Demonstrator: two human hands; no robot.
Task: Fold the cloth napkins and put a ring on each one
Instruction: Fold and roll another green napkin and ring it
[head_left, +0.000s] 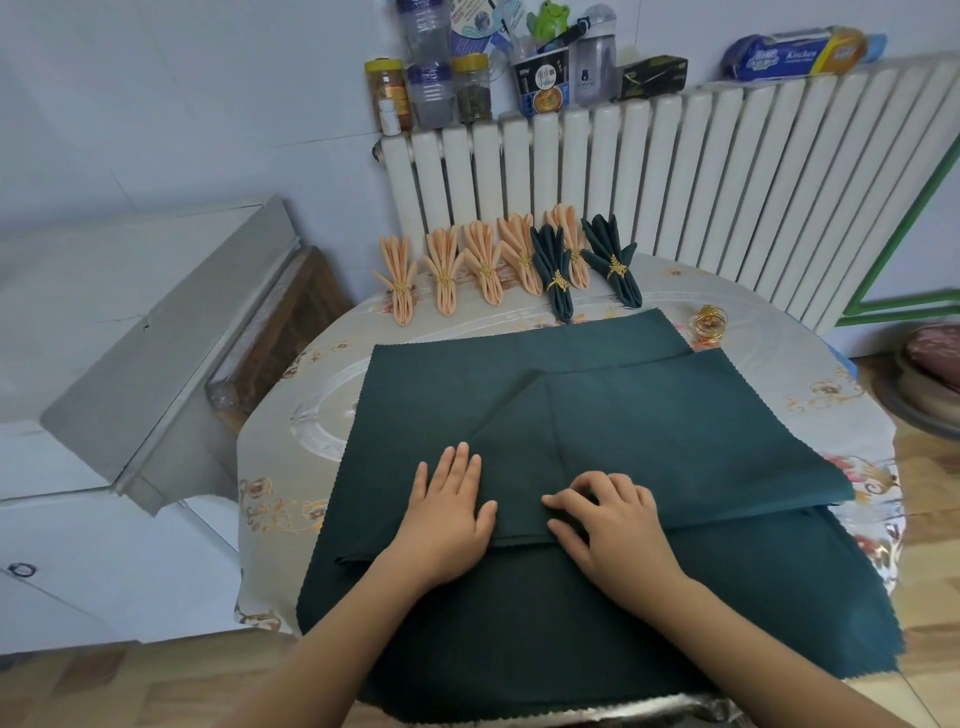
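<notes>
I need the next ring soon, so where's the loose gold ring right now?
The gold ring lies on the table at the far right, just beyond the spread green napkin's back right corner, near the radiator.

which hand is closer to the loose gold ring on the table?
Right. The right hand lies below and left of the gold ring, fingers curled on the green napkin. The left hand presses flat further left.
</notes>
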